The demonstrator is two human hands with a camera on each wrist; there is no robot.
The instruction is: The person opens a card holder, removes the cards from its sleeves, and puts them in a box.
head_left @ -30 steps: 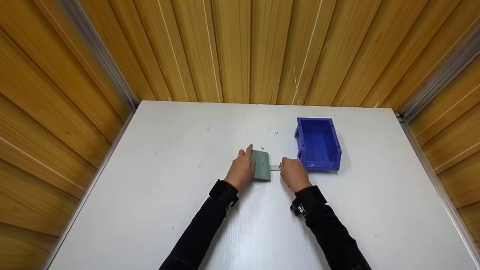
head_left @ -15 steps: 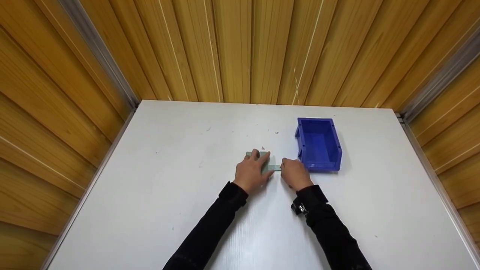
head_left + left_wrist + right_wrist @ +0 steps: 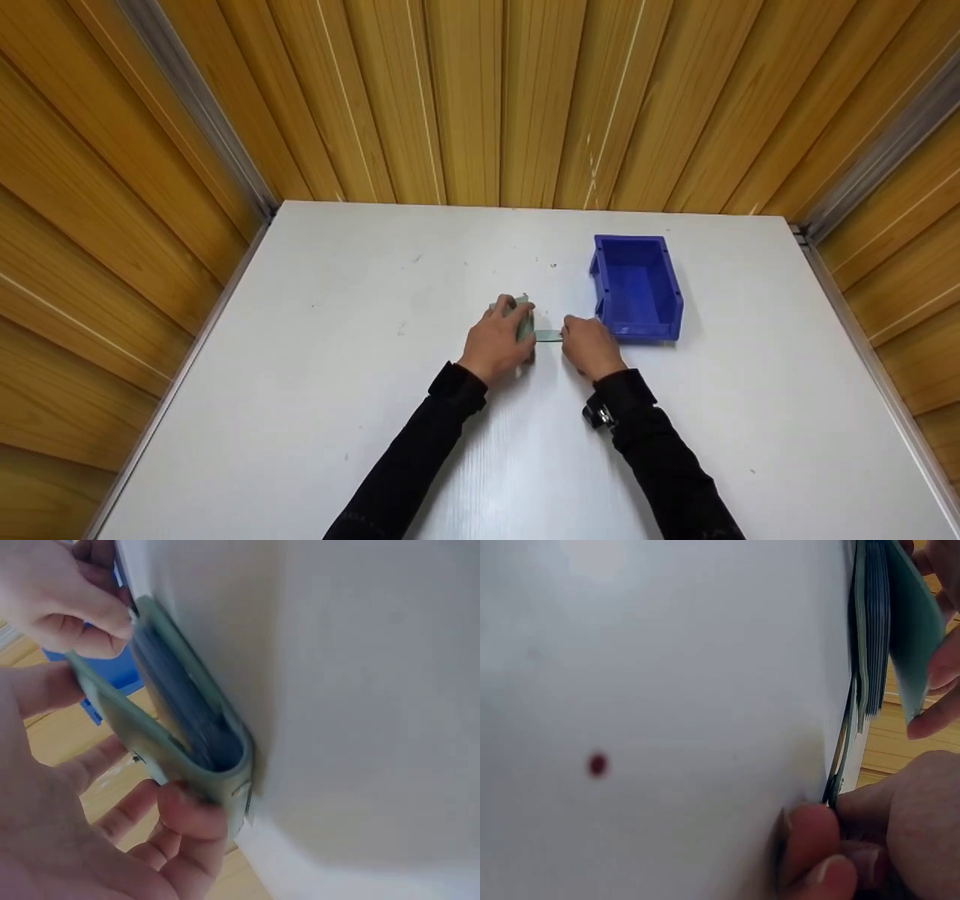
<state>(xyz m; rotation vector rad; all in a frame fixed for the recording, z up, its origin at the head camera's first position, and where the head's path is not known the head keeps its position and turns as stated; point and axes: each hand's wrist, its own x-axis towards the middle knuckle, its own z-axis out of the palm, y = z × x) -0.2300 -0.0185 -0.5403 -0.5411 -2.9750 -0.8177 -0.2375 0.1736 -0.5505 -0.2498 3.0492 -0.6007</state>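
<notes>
A green card holder (image 3: pixel 528 324) stands on the white table, partly covered by my left hand (image 3: pixel 493 342). In the left wrist view that hand holds its cover (image 3: pixel 139 727), thumb at one edge and fingers about the spine end. The cover is lifted away from a stack of clear sleeves (image 3: pixel 180 694), whose layered edges also show in the right wrist view. A narrow green strap (image 3: pixel 549 336) runs from the holder to my right hand (image 3: pixel 591 349), which pinches its end close to the table. The pinched tip is hidden by the fingers.
A blue plastic bin (image 3: pixel 636 330) stands just beyond and right of my right hand. Wood-patterned panels (image 3: pixel 472 105) rise behind the white table (image 3: pixel 360 300) and along both sides.
My left hand moved right onto the card holder, then slightly back left, lifting the cover from the sleeves. The right hand stays at the strap's end; the bin has not moved.
</notes>
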